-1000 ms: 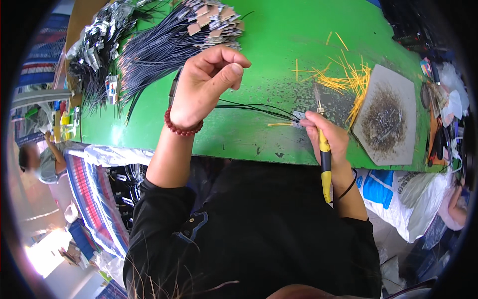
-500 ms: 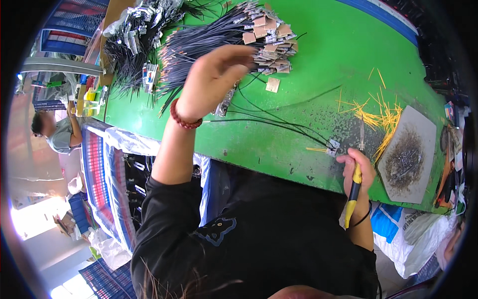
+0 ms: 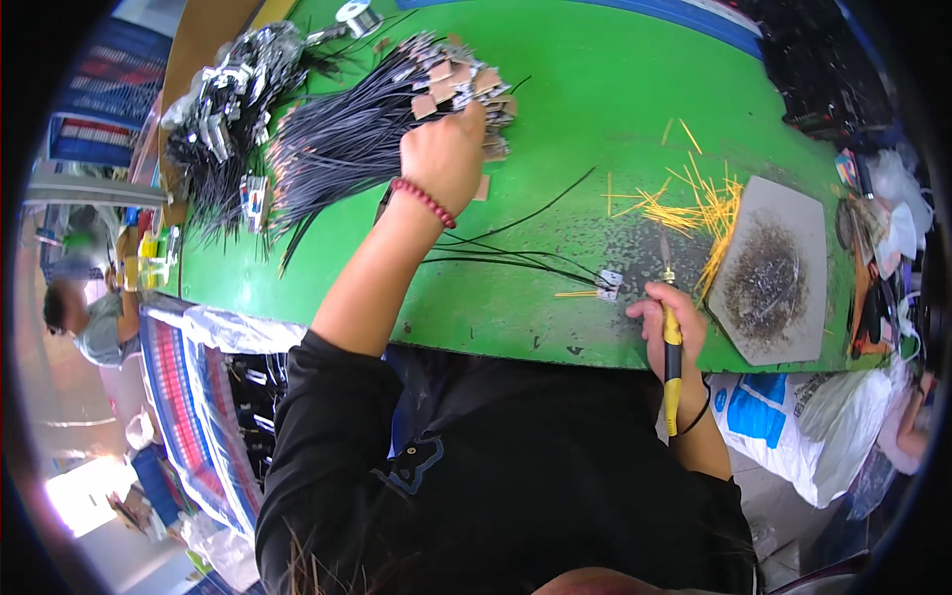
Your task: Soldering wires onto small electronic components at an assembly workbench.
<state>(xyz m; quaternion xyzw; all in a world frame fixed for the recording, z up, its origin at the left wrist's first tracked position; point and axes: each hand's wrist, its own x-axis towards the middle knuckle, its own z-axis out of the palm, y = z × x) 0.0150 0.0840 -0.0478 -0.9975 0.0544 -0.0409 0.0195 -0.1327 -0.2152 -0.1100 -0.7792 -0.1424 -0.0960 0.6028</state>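
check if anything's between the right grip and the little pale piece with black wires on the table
Nothing visible stands between the right grip and the pale piece, only a narrow strip of green tabletop. The soldering iron in that grip points toward the table's far side; the black wires run off leftward.

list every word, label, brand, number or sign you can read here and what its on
No text can be read clearly enough to quote.
White bag: dark print beside its blue patch, too small and bent to read.
Spool: any marks too small to read.
Soldering iron in the right hand: no lettering can be made out.
Black shirt: a blue-outlined figure, no legible words.
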